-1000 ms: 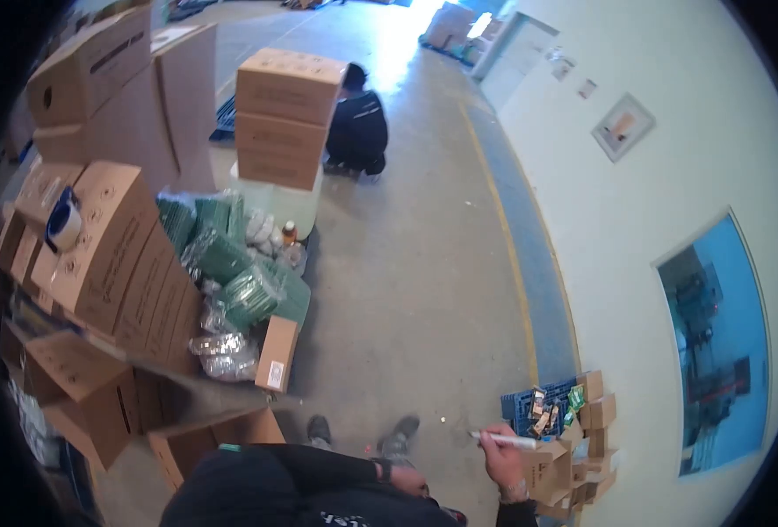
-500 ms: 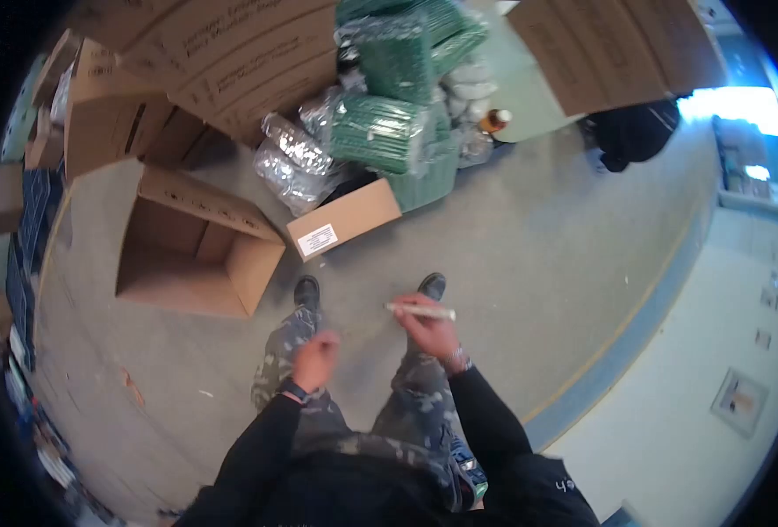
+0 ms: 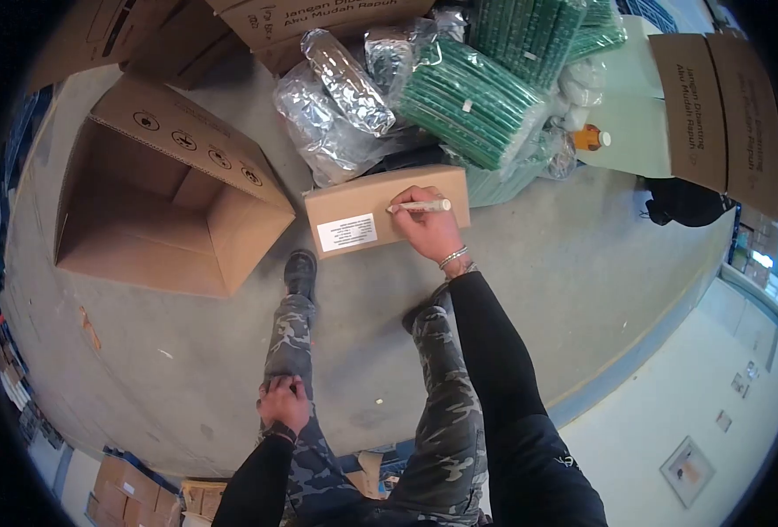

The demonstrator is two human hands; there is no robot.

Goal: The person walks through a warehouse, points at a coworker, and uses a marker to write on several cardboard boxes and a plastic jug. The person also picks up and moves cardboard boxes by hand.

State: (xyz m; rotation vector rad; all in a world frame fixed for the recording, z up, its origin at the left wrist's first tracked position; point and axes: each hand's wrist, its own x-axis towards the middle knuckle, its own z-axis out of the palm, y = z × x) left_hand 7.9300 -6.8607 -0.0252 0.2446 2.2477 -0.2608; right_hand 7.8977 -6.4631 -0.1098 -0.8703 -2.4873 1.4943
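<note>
My right hand (image 3: 428, 228) is closed around a pale marker pen (image 3: 424, 206), its tip at the face of a small closed cardboard carton (image 3: 446, 184). Whether the tip touches the cardboard is hard to see. A white printed label (image 3: 347, 233) is stuck on the carton's left part, left of the pen tip. My left hand (image 3: 284, 401) lies over my left knee, its fingers loosely bent on the camouflage trousers, with nothing seen in it.
An open carton (image 3: 178, 193) lies on its side at the left. Green slatted bundles in plastic (image 3: 472, 101) and silvery wrapped packs (image 3: 345, 83) are piled behind the small carton. A brown bottle (image 3: 589, 139) and a black bag (image 3: 683, 204) are at the right.
My right hand has moved forward with the marker pen to the small carton. The left hand has come down onto my left knee. The view has moved closer to the pile.
</note>
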